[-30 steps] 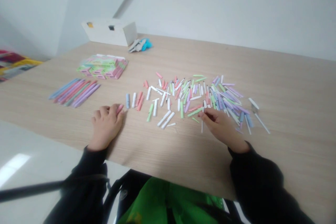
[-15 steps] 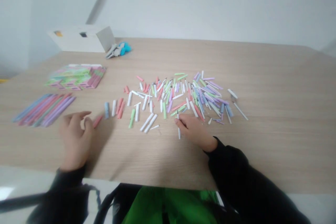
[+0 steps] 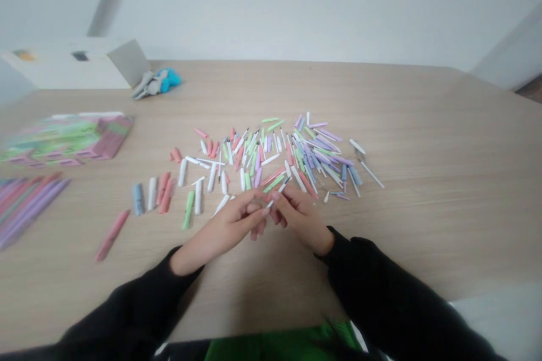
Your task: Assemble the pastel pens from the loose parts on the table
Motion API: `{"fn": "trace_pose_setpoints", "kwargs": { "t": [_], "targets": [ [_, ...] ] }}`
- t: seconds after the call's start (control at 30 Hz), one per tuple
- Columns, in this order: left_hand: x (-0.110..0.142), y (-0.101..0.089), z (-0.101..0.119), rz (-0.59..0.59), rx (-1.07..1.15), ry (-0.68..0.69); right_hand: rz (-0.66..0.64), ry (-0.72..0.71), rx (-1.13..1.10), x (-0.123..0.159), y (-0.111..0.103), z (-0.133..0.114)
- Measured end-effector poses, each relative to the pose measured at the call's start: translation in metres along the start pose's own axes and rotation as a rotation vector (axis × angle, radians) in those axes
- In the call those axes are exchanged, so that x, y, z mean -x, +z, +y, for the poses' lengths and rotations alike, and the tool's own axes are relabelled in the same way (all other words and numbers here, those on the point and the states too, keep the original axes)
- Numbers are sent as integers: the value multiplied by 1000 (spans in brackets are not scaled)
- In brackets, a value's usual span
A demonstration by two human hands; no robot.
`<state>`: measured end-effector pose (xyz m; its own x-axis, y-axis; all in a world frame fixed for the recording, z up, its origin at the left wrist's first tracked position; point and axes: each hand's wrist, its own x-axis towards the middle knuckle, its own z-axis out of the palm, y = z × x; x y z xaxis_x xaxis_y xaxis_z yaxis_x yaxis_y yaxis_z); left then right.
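My right hand (image 3: 300, 219) is shut on a thin white stick (image 3: 278, 192) just in front of a loose heap of pastel pen-like pieces (image 3: 271, 161). My left hand (image 3: 228, 227) reaches across, its fingertips meeting my right fingers at the stick's lower end. Whether it grips the stick is hidden. A white piece (image 3: 222, 203) pokes out beyond my left hand. Farther left, a pink tube (image 3: 112, 235) lies alone on the wooden table (image 3: 423, 237). Short blue, white, pink and green pieces (image 3: 169, 192) lie in a loose line.
Long pastel sticks (image 3: 29, 208) lie side by side at the left edge, behind them a blurred stack of green and pink packets (image 3: 68, 138). A white box (image 3: 71, 62) and a grey-blue cloth (image 3: 156, 83) stand at the table's far edge.
The view has swung left. My left hand has moved from beside the pink tube to my right hand. My right hand has lifted the white stick off the table.
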<state>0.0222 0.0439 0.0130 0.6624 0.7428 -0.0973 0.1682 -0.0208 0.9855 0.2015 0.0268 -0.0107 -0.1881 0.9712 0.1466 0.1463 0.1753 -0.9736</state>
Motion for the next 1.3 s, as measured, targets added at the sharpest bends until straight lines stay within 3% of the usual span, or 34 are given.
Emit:
{"fn": "trace_pose_setpoints", "kwargs": {
  "t": [0.2, 0.47, 0.7, 1.0, 1.17, 1.3],
  "targets": [
    [10, 0, -20, -40, 65, -154, -58, 76, 13, 9, 11, 0],
    [15, 2, -42, -77, -62, -204, -138, 25, 127, 14, 8, -8],
    [23, 1, -35, -70, -151, -248, -151, 0, 181, 18, 10, -8],
    [18, 6, -13, -9, -259, -128, -157, -51, 249, 19, 7, -12],
    [17, 7, -16, 37, -285, -125, -184, -151, 317, 17, 7, -9],
    [17, 4, -25, 47, -277, -131, -194, -148, 356, 17, 9, -9]
  ]
}}
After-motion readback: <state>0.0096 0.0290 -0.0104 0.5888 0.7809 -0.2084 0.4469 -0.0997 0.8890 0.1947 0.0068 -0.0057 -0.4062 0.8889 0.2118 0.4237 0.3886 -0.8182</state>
